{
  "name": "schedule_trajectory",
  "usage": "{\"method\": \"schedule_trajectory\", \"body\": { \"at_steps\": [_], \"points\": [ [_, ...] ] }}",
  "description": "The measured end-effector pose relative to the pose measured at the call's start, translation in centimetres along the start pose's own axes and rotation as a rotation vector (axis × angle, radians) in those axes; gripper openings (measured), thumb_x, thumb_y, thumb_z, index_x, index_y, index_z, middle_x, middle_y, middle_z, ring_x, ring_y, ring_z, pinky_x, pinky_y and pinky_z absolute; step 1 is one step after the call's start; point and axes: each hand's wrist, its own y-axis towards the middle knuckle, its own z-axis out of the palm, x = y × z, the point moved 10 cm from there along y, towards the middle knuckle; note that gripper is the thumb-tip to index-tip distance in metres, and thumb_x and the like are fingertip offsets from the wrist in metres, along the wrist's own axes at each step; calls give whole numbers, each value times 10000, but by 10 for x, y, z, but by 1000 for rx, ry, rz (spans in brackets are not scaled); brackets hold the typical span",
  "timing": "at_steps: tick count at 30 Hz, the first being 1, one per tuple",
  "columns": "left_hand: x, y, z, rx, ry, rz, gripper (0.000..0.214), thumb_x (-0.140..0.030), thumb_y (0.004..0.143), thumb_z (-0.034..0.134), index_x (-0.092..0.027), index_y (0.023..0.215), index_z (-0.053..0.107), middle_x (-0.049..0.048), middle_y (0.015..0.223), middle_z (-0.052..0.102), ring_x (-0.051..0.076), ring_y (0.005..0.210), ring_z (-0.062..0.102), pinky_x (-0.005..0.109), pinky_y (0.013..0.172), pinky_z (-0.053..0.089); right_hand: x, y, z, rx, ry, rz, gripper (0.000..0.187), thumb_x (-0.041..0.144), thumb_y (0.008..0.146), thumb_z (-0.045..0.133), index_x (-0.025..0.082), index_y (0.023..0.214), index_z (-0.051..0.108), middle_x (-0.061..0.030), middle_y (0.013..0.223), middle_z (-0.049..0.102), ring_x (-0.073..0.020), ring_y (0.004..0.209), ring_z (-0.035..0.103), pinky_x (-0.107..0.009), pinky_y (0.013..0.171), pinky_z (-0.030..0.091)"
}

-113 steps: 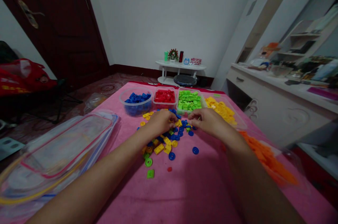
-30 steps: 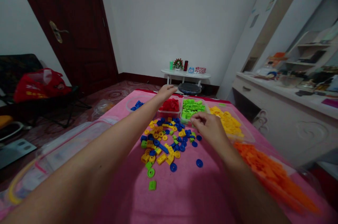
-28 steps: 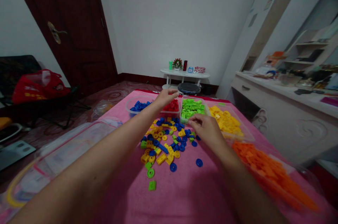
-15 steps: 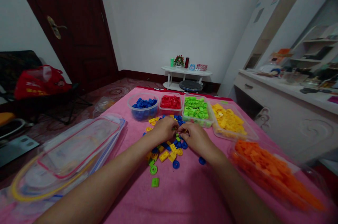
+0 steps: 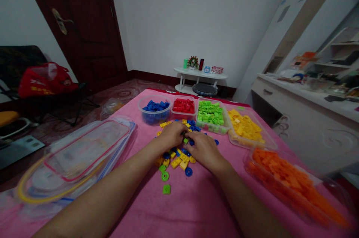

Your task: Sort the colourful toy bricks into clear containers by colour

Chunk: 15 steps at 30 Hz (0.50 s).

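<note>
A loose pile of mixed yellow, blue and green toy building blocks (image 5: 176, 162) lies on the pink cloth in the middle. Over its left side is my left hand (image 5: 172, 135), fingers curled together and partly hidden; what they grip is too small to name. My right hand (image 5: 204, 147) meets it from the right, its fingertips bent inward over the pile, with their contents hidden too. Just below the fingertips shows a small green block (image 5: 186, 141). Nearer to me lie a green ring-shaped piece (image 5: 165, 176), a green square block (image 5: 166, 189) and a blue wheel-like piece (image 5: 188, 172).
Behind the pile stand tubs of blue blocks (image 5: 155, 106), red blocks (image 5: 183, 105), green blocks (image 5: 210, 113) and yellow blocks (image 5: 245, 127). A box of orange blocks (image 5: 291, 178) is at right. Stacked clear lids (image 5: 89, 148) lie at left.
My right hand has moved down slightly and closer to my left hand, over the pile. The view has shifted slightly. A blue wheel-like piece beside my right wrist is out of sight.
</note>
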Motion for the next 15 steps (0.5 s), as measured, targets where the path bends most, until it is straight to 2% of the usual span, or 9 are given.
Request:
{"method": "schedule_trajectory", "body": {
  "at_steps": [4,6,9,11,15],
  "points": [
    [15,-3,-22,26,-49,-50,270,-231,682,562,-221,887,737,50,819,719,178,730,626,226,620,423,1,-1,-1,-13,1,10,428,249,785,558,286,1211,559,-29,1075,673,-217,972,607,-288,755,407],
    [21,-6,-29,95,-84,-40,262,-208,669,553,-207,843,749,41,757,717,163,662,614,213,573,407,3,-2,-2,4,-6,1,384,269,804,543,282,1186,583,-38,1076,674,-224,979,607,-292,764,407],
    [22,-13,-29,225,-123,6,246,-164,622,556,-195,761,756,28,679,707,148,598,596,200,536,392,14,-2,-3,43,-68,-47,352,259,831,509,296,1168,605,-59,1068,667,-227,953,617,-296,749,406],
    [23,-15,-31,217,-138,12,251,-156,609,555,-191,754,758,28,676,706,146,594,594,200,543,394,23,-3,-1,87,-148,-85,332,241,846,481,309,1137,625,-71,1000,668,-230,867,635,-297,677,402],
    [25,-10,-36,92,-141,-25,267,-179,643,536,-174,793,756,37,656,691,147,562,572,217,522,378,33,-5,1,114,-261,-87,297,187,840,455,253,1040,664,-103,891,667,-239,760,642,-297,596,376]
  ]
}}
